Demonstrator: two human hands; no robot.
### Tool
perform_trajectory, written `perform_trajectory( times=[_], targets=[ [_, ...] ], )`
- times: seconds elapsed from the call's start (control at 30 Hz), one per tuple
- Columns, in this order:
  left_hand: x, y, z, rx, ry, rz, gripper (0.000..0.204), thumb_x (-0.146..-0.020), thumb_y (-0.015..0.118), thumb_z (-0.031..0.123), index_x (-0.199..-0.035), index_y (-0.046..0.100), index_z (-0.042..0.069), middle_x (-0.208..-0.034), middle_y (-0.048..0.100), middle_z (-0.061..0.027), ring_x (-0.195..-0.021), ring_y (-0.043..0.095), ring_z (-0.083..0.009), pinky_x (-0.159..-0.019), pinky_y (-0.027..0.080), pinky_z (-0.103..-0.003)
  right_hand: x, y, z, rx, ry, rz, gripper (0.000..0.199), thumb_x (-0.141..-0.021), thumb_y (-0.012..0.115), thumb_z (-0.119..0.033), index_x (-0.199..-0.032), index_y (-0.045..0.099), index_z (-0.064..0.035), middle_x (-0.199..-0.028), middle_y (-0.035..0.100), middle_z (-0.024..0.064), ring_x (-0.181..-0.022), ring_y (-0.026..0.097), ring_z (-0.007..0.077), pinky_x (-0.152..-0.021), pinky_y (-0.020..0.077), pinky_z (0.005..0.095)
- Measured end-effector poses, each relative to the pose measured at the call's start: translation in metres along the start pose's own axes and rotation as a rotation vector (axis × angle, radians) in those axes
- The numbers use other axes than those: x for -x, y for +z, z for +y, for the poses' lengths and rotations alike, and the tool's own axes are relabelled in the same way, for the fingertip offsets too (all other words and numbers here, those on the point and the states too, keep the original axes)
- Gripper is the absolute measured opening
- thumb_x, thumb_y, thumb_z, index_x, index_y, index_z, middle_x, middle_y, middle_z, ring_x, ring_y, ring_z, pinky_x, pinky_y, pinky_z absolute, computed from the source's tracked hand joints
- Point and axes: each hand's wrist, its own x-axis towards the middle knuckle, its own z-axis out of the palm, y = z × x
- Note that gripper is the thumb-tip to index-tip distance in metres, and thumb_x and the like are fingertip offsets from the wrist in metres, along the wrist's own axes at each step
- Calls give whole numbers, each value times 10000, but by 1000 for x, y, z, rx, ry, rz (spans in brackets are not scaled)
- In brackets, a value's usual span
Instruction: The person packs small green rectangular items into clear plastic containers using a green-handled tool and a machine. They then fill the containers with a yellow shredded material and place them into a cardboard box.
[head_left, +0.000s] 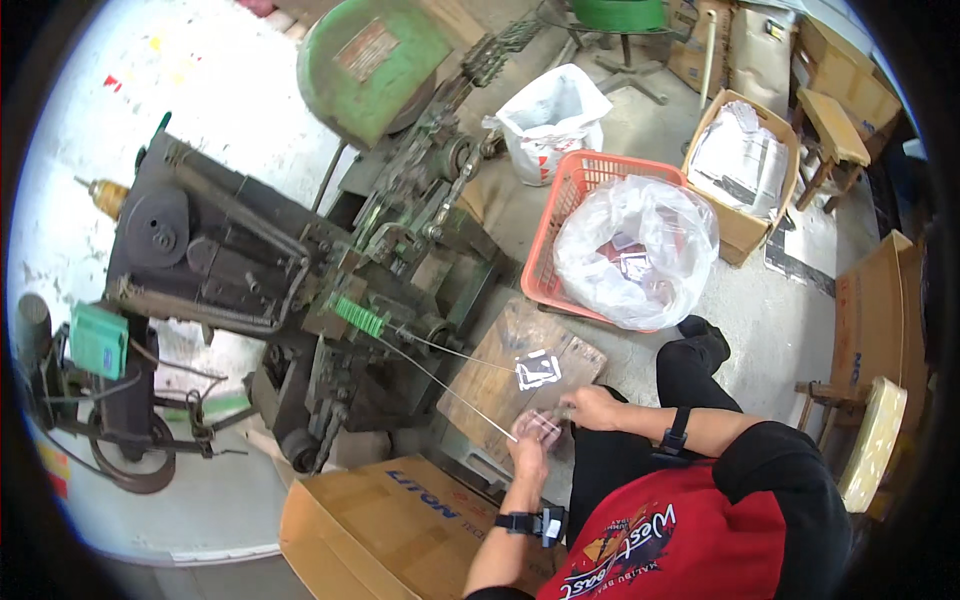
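Dark machine [318, 248] at ten o'clock, red basket [547, 228] at one, around a wooden board [490, 385].
At the board's five o'clock edge the right hand [592, 408] pinches, and the left hand [530, 458] grasps, a small clear packet [541, 428] between them.

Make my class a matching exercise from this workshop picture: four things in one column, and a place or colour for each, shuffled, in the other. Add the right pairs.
Things
1. pinkish item
2. basket
3. machine cover
4. translucent bag

Places and colours
A. orange-red, with lattice sides
B. set in the basket, bulging over its rim
C. between the left hand and the right hand
D. green, with a rounded shape

Right pairs: 1-C, 2-A, 3-D, 4-B
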Motion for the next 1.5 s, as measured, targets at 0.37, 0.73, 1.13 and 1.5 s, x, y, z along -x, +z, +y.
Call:
perform_trajectory(
  times=[0.37, 0.73, 1.13, 1.5],
  targets=[
    [21, -84, -24, 219, -22, 68, 256, -838, 498, 65, -1074, 483, -33, -1056, 566, -210, -966, 587, -347, -809, 497, -396, -96, 6, 47, 699, -238, 454, 197, -684, 563, -113, -868, 589, -45, -892, 533, 91, -915, 537, 244, -712, 489, 339],
    [16, -120, -61, 349, -116, 151, 224, -848, 509, 116, -1010, 540, -36, -975, 619, -190, -963, 596, -335, -849, 474, -407, -100, 4, 24, 804, -340, 526, 175, -672, 572, -107, -799, 613, 6, -954, 544, 141, -904, 547, 283, -696, 486, 359],
    [19, -112, -77, 418, -131, 72, 298, -846, 554, 136, -1089, 483, -21, -1049, 589, -196, -988, 581, -330, -836, 477, -419, -98, -1, 10, 570, -651, 265, 148, -710, 533, -132, -687, 602, -3, -725, 582, 218, -606, 586, 373, -571, 501, 416],
    [19, -111, -71, 551, -34, -12, 277, -899, 508, 268, -1026, 518, 22, -1014, 611, -215, -901, 620, -331, -770, 511, -386, -80, -24, -7, 356, -32, 334, 248, -684, 592, -116, -904, 567, -3, -792, 611, 243, -784, 604, 393, -701, 478, 453]
  ],
)
